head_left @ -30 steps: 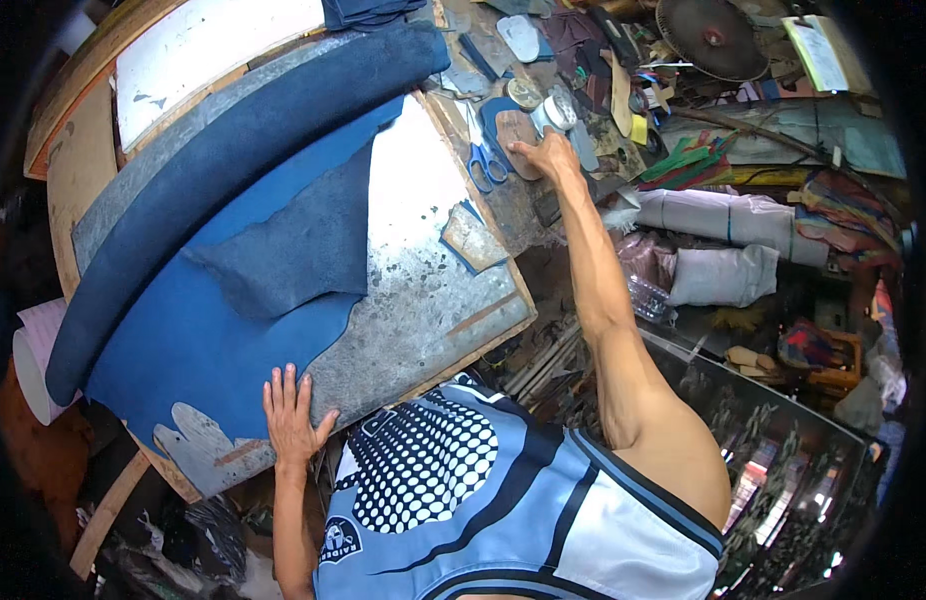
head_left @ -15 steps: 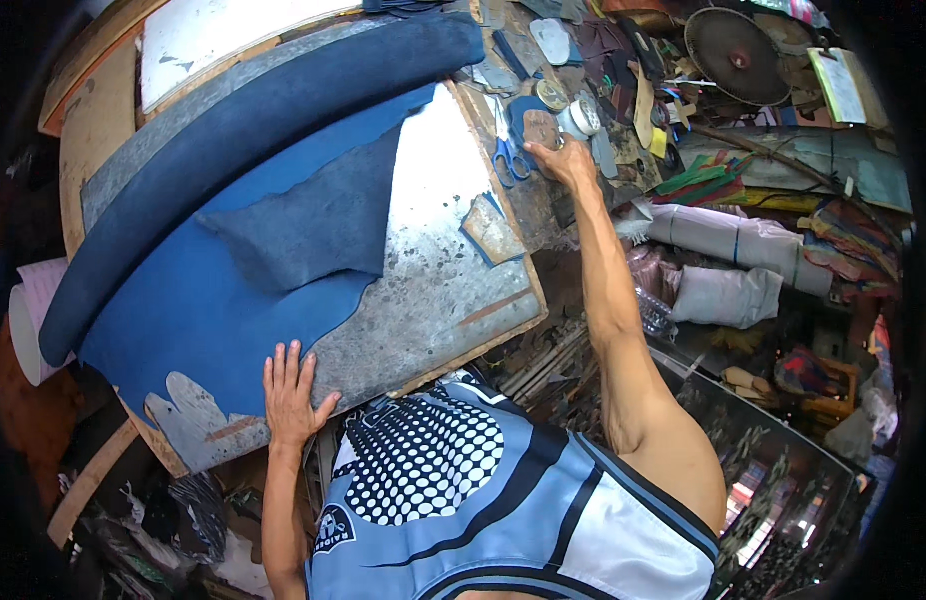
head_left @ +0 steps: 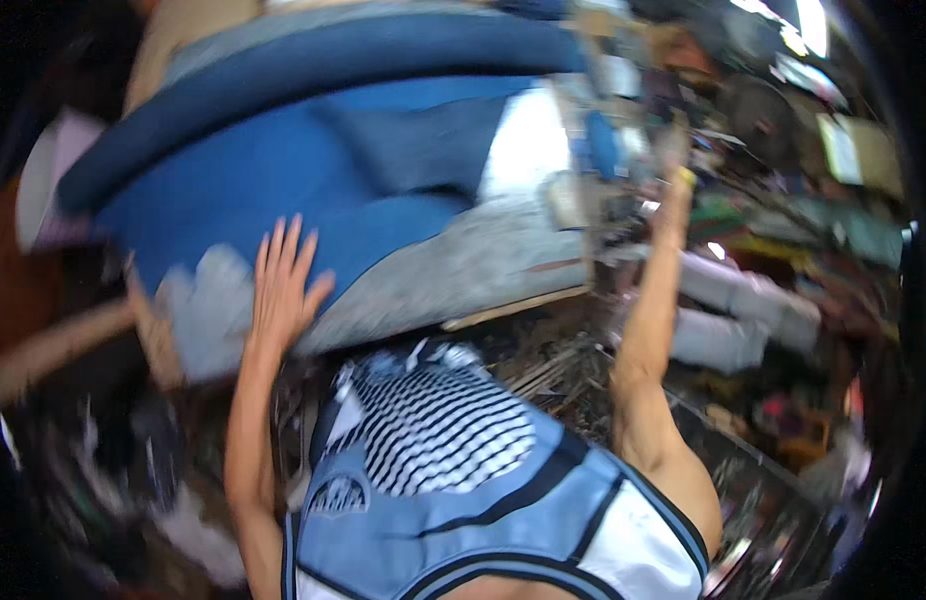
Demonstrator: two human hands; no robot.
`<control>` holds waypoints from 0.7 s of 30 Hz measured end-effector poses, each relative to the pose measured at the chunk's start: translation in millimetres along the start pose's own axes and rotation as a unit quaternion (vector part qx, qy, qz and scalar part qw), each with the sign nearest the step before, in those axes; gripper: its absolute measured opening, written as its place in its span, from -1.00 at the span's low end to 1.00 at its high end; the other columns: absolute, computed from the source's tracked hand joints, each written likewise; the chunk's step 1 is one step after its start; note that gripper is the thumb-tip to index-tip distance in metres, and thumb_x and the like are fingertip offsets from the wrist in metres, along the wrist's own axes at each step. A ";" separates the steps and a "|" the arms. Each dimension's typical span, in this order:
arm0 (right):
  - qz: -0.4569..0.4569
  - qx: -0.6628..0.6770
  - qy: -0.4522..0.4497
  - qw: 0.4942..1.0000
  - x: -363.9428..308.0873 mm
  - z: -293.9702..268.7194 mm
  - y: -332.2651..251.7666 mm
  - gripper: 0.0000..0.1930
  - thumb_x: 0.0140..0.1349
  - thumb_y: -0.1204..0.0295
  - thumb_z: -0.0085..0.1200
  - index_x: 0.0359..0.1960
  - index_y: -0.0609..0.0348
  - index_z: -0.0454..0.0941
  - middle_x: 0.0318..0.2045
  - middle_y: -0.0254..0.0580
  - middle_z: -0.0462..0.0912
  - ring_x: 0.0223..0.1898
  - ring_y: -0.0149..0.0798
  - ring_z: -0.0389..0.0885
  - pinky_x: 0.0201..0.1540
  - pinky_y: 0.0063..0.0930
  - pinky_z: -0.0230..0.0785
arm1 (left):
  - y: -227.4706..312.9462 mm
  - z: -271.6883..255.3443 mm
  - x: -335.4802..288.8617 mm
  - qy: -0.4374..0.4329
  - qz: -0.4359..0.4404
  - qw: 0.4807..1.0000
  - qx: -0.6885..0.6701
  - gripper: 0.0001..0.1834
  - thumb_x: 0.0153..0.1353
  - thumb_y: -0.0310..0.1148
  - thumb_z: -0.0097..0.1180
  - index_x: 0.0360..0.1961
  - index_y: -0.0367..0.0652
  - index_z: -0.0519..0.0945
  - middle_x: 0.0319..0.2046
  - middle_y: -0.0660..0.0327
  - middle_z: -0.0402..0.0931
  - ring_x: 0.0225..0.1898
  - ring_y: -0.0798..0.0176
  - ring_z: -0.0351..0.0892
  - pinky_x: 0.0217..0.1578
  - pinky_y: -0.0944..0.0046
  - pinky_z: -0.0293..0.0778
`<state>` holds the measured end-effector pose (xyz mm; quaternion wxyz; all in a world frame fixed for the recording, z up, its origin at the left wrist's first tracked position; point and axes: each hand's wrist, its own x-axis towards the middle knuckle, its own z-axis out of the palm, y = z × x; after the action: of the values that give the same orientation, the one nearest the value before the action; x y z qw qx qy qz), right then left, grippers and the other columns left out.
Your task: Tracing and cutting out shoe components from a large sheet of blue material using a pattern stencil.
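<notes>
At twelve o'clock from left hand (head_left: 286,280), blue sheet (head_left: 223,195): lay partly under it, long axis eight-to-two.
Left hand: nearer, splayed, grasped nothing.
Right hand (head_left: 675,160): at two; grip couldn't be told.

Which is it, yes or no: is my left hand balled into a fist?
No, your left hand is open, with its fingers stretched out over the blue sheet.

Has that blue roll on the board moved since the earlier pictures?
No, not visibly in any direction: the blue roll still lies across the far part of the grey board, its left end beside the white roll. The view itself shifted.
</notes>
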<state>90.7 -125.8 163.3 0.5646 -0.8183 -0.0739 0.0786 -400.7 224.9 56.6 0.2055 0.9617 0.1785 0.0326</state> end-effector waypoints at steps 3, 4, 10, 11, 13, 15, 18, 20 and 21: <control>-0.023 0.355 -0.114 0.927 -76.3 0.5 -36.9 -0.02 0.04 -0.19 0.31 0.42 -0.01 0.16 0.25 -0.09 0.44 0.22 -0.01 0.47 -0.12 -0.10 0.59 | -62.6 -12.3 25.0 0.054 -0.050 0.994 0.077 -0.31 0.43 0.09 -0.16 0.39 -0.18 0.30 0.46 -0.05 0.07 0.51 -0.10 -0.08 0.46 -0.08 -0.15; 0.009 0.384 -0.173 0.907 -83.0 16.5 -22.9 0.05 -0.02 -0.15 0.38 0.44 0.03 0.13 0.24 -0.04 0.45 0.20 0.02 0.48 -0.21 -0.21 0.58 | -84.2 -1.1 28.8 0.048 -0.071 0.992 0.087 -0.28 0.43 0.13 -0.19 0.40 -0.18 0.28 0.47 -0.05 0.05 0.52 -0.09 -0.10 0.47 -0.08 -0.17; 0.145 0.305 -0.047 0.940 -191.6 185.8 -30.5 -0.41 0.21 0.32 0.27 0.21 0.32 0.36 -0.34 -0.29 0.54 -0.34 -0.41 0.55 -0.47 -0.49 0.49 | -44.5 32.2 30.9 0.009 -0.062 0.993 0.096 -0.14 0.38 0.28 -0.26 0.44 -0.20 0.19 0.51 -0.07 -0.08 0.54 -0.07 -0.21 0.49 -0.07 -0.27; 0.147 0.276 -0.142 0.939 -194.2 196.1 -20.4 -0.47 0.19 0.37 0.29 0.16 0.33 0.42 -0.33 -0.26 0.58 -0.39 -0.40 0.59 -0.49 -0.56 0.51 | -21.9 31.1 19.9 -0.013 -0.028 0.996 0.083 -0.10 0.36 0.31 -0.25 0.45 -0.21 0.17 0.51 -0.06 -0.11 0.55 -0.06 -0.25 0.49 -0.07 -0.29; 0.140 0.207 -0.262 0.932 -205.9 224.9 -18.6 -0.53 0.18 0.41 0.28 0.10 0.33 0.49 -0.34 -0.25 0.63 -0.46 -0.42 0.60 -0.50 -0.63 0.48 | 14.8 44.3 -12.3 -0.023 0.029 0.999 0.017 -0.05 0.29 0.35 -0.19 0.44 -0.23 0.20 0.51 -0.07 -0.09 0.55 -0.11 -0.27 0.49 -0.09 -0.33; 0.120 0.105 -0.327 0.931 -222.7 262.0 -32.1 -0.53 0.21 0.41 0.24 0.14 0.32 0.49 -0.39 -0.29 0.63 -0.51 -0.49 0.54 -0.48 -0.62 0.39 | 49.0 47.2 -38.3 -0.047 0.043 0.995 -0.073 -0.08 0.30 0.34 -0.18 0.38 -0.26 0.29 0.47 -0.10 0.01 0.53 -0.13 -0.18 0.49 -0.10 -0.28; 0.072 -0.027 -0.426 0.901 -229.0 303.0 -43.6 -0.55 0.24 0.48 0.15 0.20 0.26 0.49 -0.49 -0.33 0.60 -0.52 -0.53 0.49 -0.46 -0.61 0.32 | 69.7 49.0 -64.5 -0.007 0.058 0.985 -0.160 -0.22 0.32 0.16 0.00 0.30 -0.31 0.38 0.41 -0.13 0.14 0.48 -0.15 -0.01 0.47 -0.10 -0.10; 0.040 -0.023 -0.448 0.893 -234.2 326.7 -44.8 -0.56 0.23 0.54 0.15 0.17 0.26 0.48 -0.49 -0.32 0.60 -0.52 -0.50 0.51 -0.46 -0.58 0.34 | 63.6 43.7 -73.9 0.007 0.032 0.967 -0.252 -0.28 0.28 0.05 0.11 0.27 -0.32 0.40 0.37 -0.12 0.23 0.44 -0.16 0.10 0.43 -0.09 0.00; 0.042 -0.023 -0.451 0.891 -236.7 333.3 -44.9 -0.56 0.23 0.54 0.15 0.17 0.26 0.48 -0.49 -0.32 0.60 -0.52 -0.50 0.51 -0.46 -0.58 0.34 | 58.7 36.8 -79.4 0.017 0.012 0.939 -0.343 -0.32 0.24 -0.06 0.22 0.24 -0.34 0.42 0.32 -0.12 0.31 0.39 -0.17 0.21 0.40 -0.08 0.11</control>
<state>-212.6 144.4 99.3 0.4480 -0.7097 -0.2878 0.4614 -450.5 132.5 47.7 0.5197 0.8340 0.1483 0.1108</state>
